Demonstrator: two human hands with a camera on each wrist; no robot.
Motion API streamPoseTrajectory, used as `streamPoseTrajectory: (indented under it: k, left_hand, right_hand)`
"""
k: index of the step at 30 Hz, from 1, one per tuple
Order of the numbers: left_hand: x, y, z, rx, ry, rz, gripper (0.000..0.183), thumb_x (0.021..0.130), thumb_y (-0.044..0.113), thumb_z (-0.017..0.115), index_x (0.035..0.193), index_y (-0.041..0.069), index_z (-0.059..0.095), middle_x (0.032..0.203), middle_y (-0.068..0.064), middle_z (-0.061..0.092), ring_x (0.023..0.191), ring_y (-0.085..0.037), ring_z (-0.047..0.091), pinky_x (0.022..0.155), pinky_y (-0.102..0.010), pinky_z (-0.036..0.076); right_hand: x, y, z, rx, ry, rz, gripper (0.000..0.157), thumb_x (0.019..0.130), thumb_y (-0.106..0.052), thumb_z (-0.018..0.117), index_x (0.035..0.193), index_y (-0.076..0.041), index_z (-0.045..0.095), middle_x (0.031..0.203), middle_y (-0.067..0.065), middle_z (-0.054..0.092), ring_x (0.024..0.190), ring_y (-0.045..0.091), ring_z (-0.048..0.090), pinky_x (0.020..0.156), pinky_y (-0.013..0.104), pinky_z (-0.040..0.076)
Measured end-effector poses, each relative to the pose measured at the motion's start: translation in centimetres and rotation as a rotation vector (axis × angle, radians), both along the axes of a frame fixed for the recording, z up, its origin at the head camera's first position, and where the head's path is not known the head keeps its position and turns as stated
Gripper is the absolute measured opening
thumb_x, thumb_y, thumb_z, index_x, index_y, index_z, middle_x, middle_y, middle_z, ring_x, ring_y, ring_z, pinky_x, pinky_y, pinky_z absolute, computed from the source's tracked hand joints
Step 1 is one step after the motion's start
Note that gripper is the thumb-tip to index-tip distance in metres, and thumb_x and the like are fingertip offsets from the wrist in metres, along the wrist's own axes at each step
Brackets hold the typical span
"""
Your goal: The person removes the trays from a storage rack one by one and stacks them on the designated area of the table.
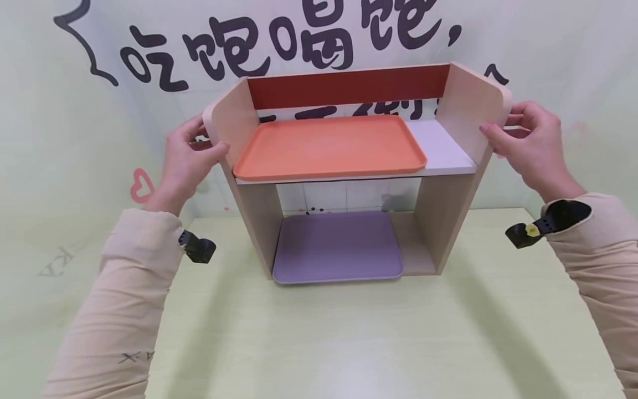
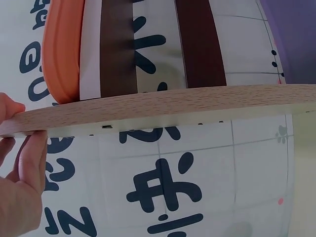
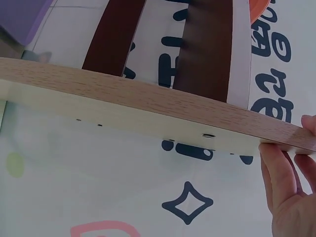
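A two-tier wooden shelf [image 1: 448, 216] stands upright on the table, with a dark red back rail [image 1: 349, 87] across its top. My left hand [image 1: 186, 155] grips the upper edge of the left side panel [image 2: 163, 101], thumb on the inner face and fingers outside. On the other side, my right hand [image 1: 535, 147] pinches the right side panel [image 3: 148, 96] in the same way. An orange tray [image 1: 329, 147] lies on the upper tier, toward the left. Below it, a purple tray [image 1: 339, 249] rests on the bottom board, its front edge jutting out slightly.
The pale table [image 1: 339, 338] extends in front of the shelf. Behind it hangs a white backdrop [image 1: 124, 122] with large dark lettering. Black wrist cameras are strapped at both cuffs.
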State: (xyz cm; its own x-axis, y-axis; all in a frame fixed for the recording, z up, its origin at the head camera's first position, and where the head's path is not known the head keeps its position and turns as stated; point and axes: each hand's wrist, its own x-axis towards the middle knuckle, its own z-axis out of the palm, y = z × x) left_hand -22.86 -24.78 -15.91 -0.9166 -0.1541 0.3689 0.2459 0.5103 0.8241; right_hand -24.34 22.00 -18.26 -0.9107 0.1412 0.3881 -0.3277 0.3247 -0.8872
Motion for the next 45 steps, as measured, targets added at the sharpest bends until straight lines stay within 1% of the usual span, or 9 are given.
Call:
streamPoseTrajectory:
  k: [7,14,20,26,30,33,38,42,45]
  left_hand:
    - [0.0,0.2,-0.3,-0.026,0.015,0.011,0.054,0.080,0.020,0.062,0.131,0.024,0.044,0.112,-0.005,0.048,0.088,-0.015,0.051,0.066,-0.015,0.047]
    - [-0.1,0.0,-0.4,-0.009,0.018,0.001,0.053,0.080,0.019,0.063,0.130,0.024,0.045,0.112,-0.006,0.049,0.088,-0.015,0.051,0.066,-0.015,0.047]
    - [-0.1,0.1,-0.4,-0.006,0.036,0.001,0.053,0.080,0.018,0.062,0.130,0.023,0.046,0.109,-0.006,0.050,0.086,-0.015,0.052,0.065,-0.014,0.047]
    - [0.0,0.2,-0.5,-0.006,0.033,-0.007,0.053,0.080,0.017,0.062,0.130,0.023,0.046,0.108,-0.005,0.050,0.086,-0.014,0.052,0.067,-0.015,0.047]
    - [0.0,0.3,-0.5,-0.001,0.026,-0.012,0.054,0.080,0.018,0.062,0.131,0.024,0.045,0.109,-0.005,0.049,0.087,-0.015,0.052,0.066,-0.015,0.047]
    - [0.0,0.3,-0.3,0.009,0.031,-0.019,0.054,0.080,0.017,0.062,0.130,0.023,0.045,0.108,-0.005,0.049,0.088,-0.017,0.052,0.065,-0.014,0.047]
    - [0.1,0.1,-0.2,0.008,0.024,-0.017,0.054,0.080,0.017,0.062,0.131,0.025,0.044,0.110,-0.005,0.049,0.091,-0.018,0.052,0.067,-0.015,0.047]
    - [0.1,0.0,-0.2,0.001,0.007,-0.010,0.055,0.081,0.019,0.062,0.132,0.026,0.043,0.113,-0.006,0.048,0.092,-0.018,0.052,0.068,-0.016,0.048]
    - [0.1,0.0,-0.3,-0.002,0.000,-0.009,0.056,0.081,0.019,0.062,0.132,0.027,0.042,0.115,-0.007,0.048,0.093,-0.017,0.052,0.068,-0.016,0.048]
  right_hand:
    - [0.1,0.1,-0.2,0.019,0.011,-0.010,0.028,0.078,-0.018,0.067,0.101,-0.017,0.053,0.094,-0.003,0.053,0.073,0.001,0.058,0.053,0.013,0.047]
    - [0.2,0.1,-0.2,0.028,0.022,-0.019,0.026,0.077,-0.018,0.067,0.100,-0.017,0.054,0.092,-0.004,0.054,0.073,0.000,0.058,0.053,0.011,0.047]
    - [0.5,0.3,-0.1,0.048,-0.008,0.020,0.030,0.078,-0.018,0.066,0.105,-0.016,0.052,0.096,-0.001,0.053,0.075,0.001,0.058,0.055,0.011,0.047]
    - [1.4,0.5,-0.1,0.023,-0.010,0.047,0.036,0.079,-0.014,0.065,0.113,-0.014,0.052,0.097,-0.003,0.055,0.078,0.002,0.058,0.057,0.011,0.047]
    - [2.5,0.8,0.1,0.015,0.018,0.056,0.040,0.080,-0.010,0.064,0.118,-0.011,0.051,0.097,-0.004,0.057,0.077,0.002,0.060,0.061,0.011,0.047]
    - [3.3,1.0,0.4,0.051,0.059,0.041,0.044,0.080,-0.009,0.062,0.122,-0.009,0.049,0.099,-0.004,0.056,0.078,0.001,0.059,0.064,0.008,0.045]
    - [4.2,0.9,0.7,0.099,0.153,0.001,0.038,0.080,-0.006,0.061,0.117,-0.011,0.054,0.101,-0.005,0.056,0.083,0.001,0.056,0.065,0.005,0.043]
    - [4.4,0.1,0.4,0.124,0.204,0.048,0.031,0.080,-0.002,0.061,0.111,-0.007,0.058,0.097,-0.004,0.059,0.078,0.002,0.059,0.065,0.006,0.044]
    - [4.3,-0.9,0.1,0.221,0.197,0.077,0.030,0.081,-0.005,0.061,0.110,-0.002,0.057,0.094,-0.008,0.058,0.074,-0.002,0.059,0.065,0.006,0.044]
